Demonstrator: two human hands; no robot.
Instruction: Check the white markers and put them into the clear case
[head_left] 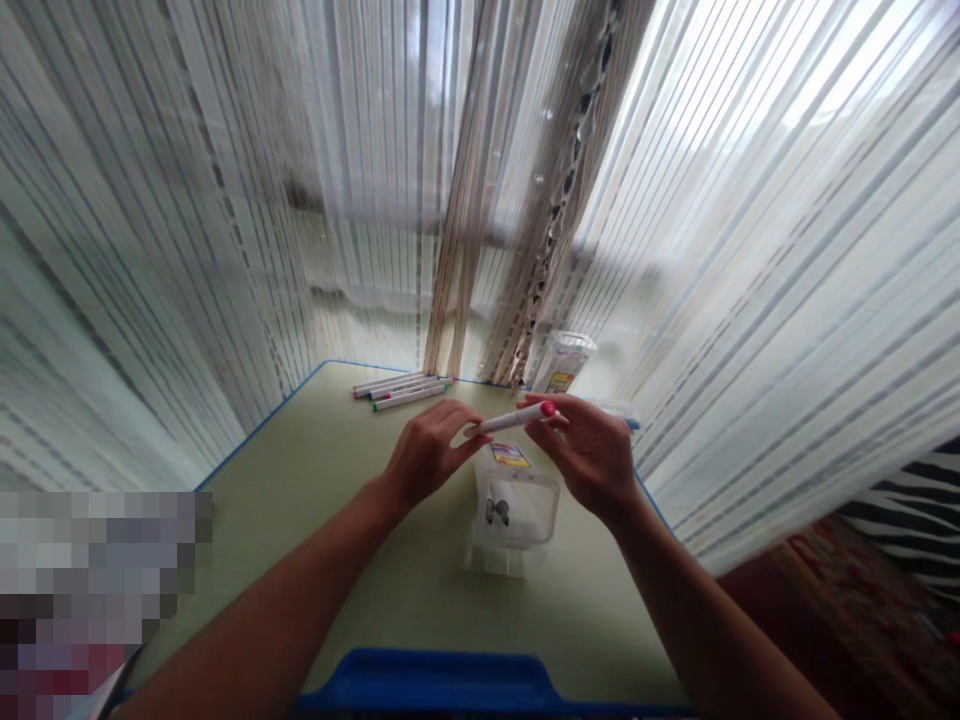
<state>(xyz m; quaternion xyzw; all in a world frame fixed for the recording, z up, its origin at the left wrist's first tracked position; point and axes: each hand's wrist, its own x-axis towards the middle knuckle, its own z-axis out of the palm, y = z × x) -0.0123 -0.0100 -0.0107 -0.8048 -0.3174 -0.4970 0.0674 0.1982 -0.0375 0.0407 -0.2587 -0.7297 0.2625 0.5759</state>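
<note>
A white marker with a pink-red end is held level above the table between both hands. My left hand pinches its left end between thumb and fingers. At the pink-red end, the fingers of my right hand are closed around the marker. Below it a clear plastic case stands on the table, with a yellow label and two dark grey marks on its front; inside it I make out only two small dark tips. Several white markers with coloured ends lie in a loose pile at the back left.
A second clear case with a yellow label stands at the back right, and a blue-tipped item lies beyond my right hand. The pale green table has a blue edge and a raised blue front lip. String curtains hang behind it.
</note>
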